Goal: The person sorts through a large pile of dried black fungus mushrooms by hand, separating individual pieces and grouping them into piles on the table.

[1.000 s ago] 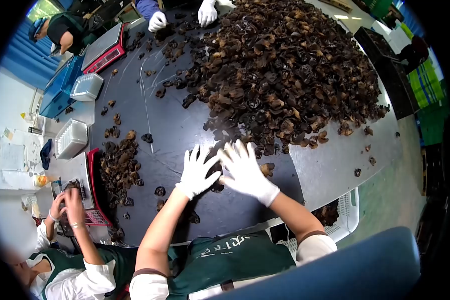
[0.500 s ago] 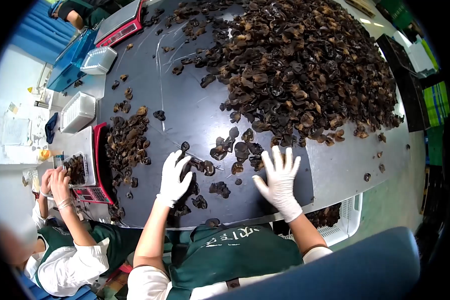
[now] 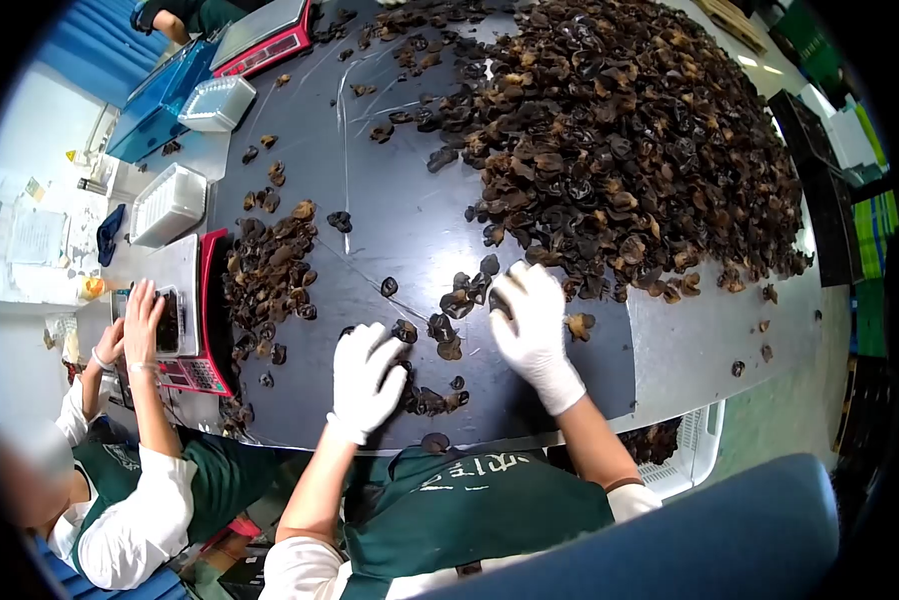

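Dark brown wood ear mushrooms lie loose on the dark table sheet [image 3: 410, 240]. My left hand [image 3: 365, 382], in a white glove, rests low over the sheet with its fingers apart; a wood ear mushroom [image 3: 404, 331] lies by its fingertips, and others show beside the thumb. My gloved right hand [image 3: 532, 335] is curled, thumb and fingers bent around a dark wood ear mushroom [image 3: 501, 299] that is partly hidden. A small cluster of wood ear mushrooms [image 3: 458, 302] sits between my hands, with another group [image 3: 435, 401] nearer the table's front edge.
A large heap of wood ear mushrooms [image 3: 640, 150] covers the far right; a smaller pile [image 3: 270, 270] lies left. A co-worker's hands [image 3: 140, 325] are at a tray on a red scale [image 3: 213, 300]. Clear plastic trays [image 3: 170, 207] stand behind. A white basket [image 3: 705, 445] is below the edge.
My right hand has moved left and its spread fingers have curled. My left hand has shifted right and slightly down. Some mushrooms between them have shifted. The co-worker's hands have moved over the tray.
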Motion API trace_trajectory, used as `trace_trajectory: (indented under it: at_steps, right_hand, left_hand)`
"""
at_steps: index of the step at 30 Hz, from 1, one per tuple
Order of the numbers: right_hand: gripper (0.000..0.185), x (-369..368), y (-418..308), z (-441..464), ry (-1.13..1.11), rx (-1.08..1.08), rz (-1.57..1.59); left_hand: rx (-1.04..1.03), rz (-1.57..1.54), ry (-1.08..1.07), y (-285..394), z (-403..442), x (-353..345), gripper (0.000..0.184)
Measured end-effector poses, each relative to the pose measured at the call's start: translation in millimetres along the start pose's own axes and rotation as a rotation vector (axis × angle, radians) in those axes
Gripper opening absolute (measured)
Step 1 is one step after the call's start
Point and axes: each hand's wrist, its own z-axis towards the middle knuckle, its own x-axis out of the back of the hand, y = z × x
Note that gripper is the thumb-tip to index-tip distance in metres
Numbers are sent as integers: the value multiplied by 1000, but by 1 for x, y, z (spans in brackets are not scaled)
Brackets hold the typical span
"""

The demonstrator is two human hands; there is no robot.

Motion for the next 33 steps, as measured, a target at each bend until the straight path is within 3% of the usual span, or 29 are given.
trace_trajectory:
  at_steps: [1, 3, 5, 7, 8, 9, 11, 12, 13, 15, 18, 19, 20, 23, 26, 28, 31, 33]
  right_hand:
    - [46, -23, 26, -8, 227, 49, -149]
    - [58, -43, 46, -3, 47, -45, -255]
    - [59, -57, 24, 7, -6, -24, -400]
    - [50, -62, -14, 32, -229, -24, -267]
    - [50, -71, -28, 31, -291, 60, -116]
    - [52, -81, -49, 33, -489, 64, -49]
    - [49, -113, -75, 5, -223, 357, -111]
    - [50, -109, -92, 4, -403, 404, -38]
    - [51, -113, -100, -7, -311, 479, 3]
    - [50, -95, -106, -13, -335, 487, 213]
    - [38, -34, -94, 25, -418, 304, 161]
    - [34, -19, -80, 31, -298, 239, 121]
    - [35, -32, -45, 18, -128, 222, 19]
    - [50, -15, 6, 10, -221, 82, -321]
    - [32, -14, 24, 7, -326, 10, -154]
    - [13, -20, 32, 1, -210, -5, -57]
    - [10, -22, 38, -8, -32, -102, 69]
    - [11, -25, 39, -22, 11, -49, 208]
  left_hand:
    - [-16, -73, -141, 16, 3, 8, 38]
    - [-150, -18, -268, 42, -14, 1, 37]
    - [-203, -25, -299, 44, -52, -26, 33]
    - [-160, 41, -333, 29, -67, -36, 29]
    - [-151, 97, -294, 18, -67, -35, 24]
    - [-61, 160, -308, 13, -58, -29, 20]
    - [-28, 279, -179, -21, -59, -25, 20]
    - [12, 262, -123, -34, -58, -19, 21]
    - [54, 244, -69, -44, -56, -13, 22]
    - [109, 204, 29, -57, -54, -3, 20]
    - [164, 185, 191, -54, -49, 10, 23]
    - [171, 185, 191, -43, -48, 16, 23]
    - [123, 91, 151, -31, -47, 21, 23]
    - [-101, -127, -135, 9, -39, 27, 22]
    - [-122, -127, -451, 37, -64, 1, 31]
    - [-82, -67, -522, 50, -83, -16, 27]
    - [-24, -85, -536, 52, -89, -22, 15]
    - [-10, -134, -527, 50, -93, -24, 10]
